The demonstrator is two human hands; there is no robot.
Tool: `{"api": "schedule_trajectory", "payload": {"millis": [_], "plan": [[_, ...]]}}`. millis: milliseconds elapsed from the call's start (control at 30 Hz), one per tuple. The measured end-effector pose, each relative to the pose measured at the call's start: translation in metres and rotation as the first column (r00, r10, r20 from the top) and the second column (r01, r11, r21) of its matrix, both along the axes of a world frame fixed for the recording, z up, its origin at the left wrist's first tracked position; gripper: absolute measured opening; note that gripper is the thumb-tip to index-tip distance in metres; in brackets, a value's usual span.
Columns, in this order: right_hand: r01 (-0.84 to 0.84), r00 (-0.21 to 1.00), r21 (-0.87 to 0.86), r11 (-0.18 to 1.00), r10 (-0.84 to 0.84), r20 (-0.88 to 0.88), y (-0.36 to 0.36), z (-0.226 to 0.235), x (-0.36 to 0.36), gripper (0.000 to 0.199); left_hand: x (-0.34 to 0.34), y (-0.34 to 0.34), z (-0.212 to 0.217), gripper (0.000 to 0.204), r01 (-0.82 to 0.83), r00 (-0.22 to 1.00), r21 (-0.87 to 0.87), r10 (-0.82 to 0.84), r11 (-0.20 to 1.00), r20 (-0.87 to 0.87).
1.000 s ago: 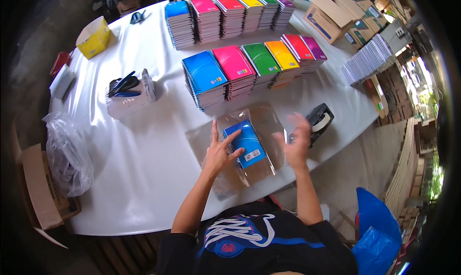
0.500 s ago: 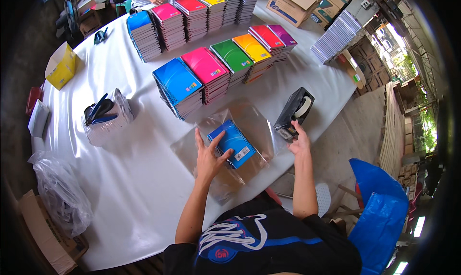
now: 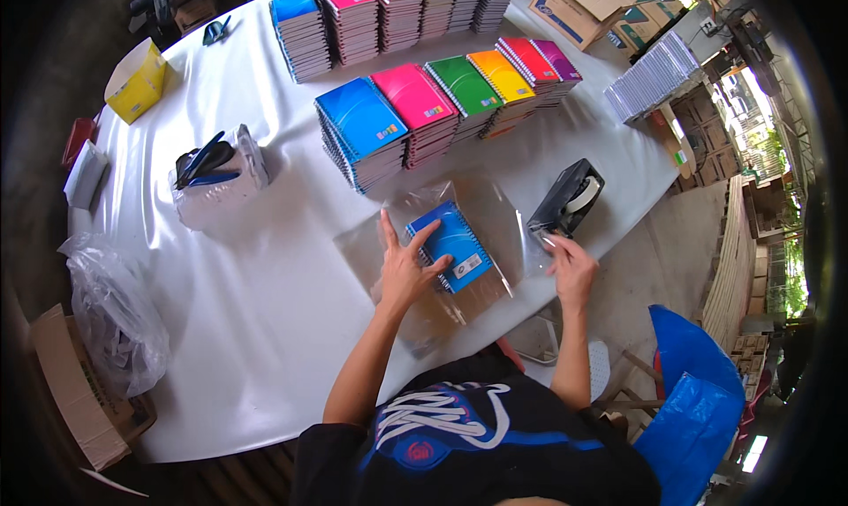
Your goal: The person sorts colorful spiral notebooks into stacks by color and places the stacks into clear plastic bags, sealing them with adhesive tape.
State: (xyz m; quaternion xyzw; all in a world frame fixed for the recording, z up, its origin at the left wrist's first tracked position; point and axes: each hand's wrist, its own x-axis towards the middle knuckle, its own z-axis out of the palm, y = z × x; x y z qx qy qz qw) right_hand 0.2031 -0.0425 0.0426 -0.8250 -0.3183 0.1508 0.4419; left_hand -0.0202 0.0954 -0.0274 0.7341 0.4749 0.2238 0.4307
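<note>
A small blue spiral notebook with a white label lies tilted on clear plastic film. My left hand rests over it with fingers spread; the thumb and one finger press on its cover. At the front end of a black tape dispenser, my right hand is closed in a pinch. A small shiny bit of clear tape shows at its fingertips, partly blurred. Beyond the film, stacks of spiral notebooks stand in a row, with a blue stack and a pink stack closest to my hands.
Behind stands another row of notebook stacks. To the left are a wrapped block with scissors on it, a yellow box and a crumpled plastic bag. Cardboard boxes and a pale notebook stack stand at the far right.
My right hand has closed its fingers at the dispenser's front and drawn slightly back toward me. My left hand stays on the notebook. The whole view has shifted.
</note>
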Motion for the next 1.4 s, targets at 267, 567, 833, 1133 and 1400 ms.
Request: {"api": "schedule_trajectory", "payload": {"millis": [267,567,833,1133,1400], "plan": [[-0.853,0.517,-0.11,0.51,0.796,-0.315,0.118,0.007,-0.042,0.076,0.004,-0.001,-0.02,0.065,-0.014,0.997,0.125,0.005,0.992,0.077],[-0.425,0.723,-0.585,0.691,0.648,0.241,0.115,-0.001,-0.043,0.109,0.001,-0.005,-0.028,0.071,-0.034,0.999,0.204,0.03,0.978,0.024],[-0.724,0.597,0.127,0.678,0.709,-0.375,0.075,-0.058,-0.025,0.085,0.017,-0.039,0.004,0.13,-0.149,0.781,-0.279,0.286,0.949,0.555],[-0.771,0.547,0.329,0.545,0.832,-0.096,0.05,-0.051,-0.036,0.117,0.007,-0.077,0.024,0.123,-0.156,0.988,0.357,0.153,0.921,0.038],[-0.978,0.209,0.084,0.191,0.902,0.377,0.087,0.032,-0.013,0.024,-0.003,-0.041,0.018,0.125,-0.107,0.888,0.13,0.036,0.986,0.459]]}}
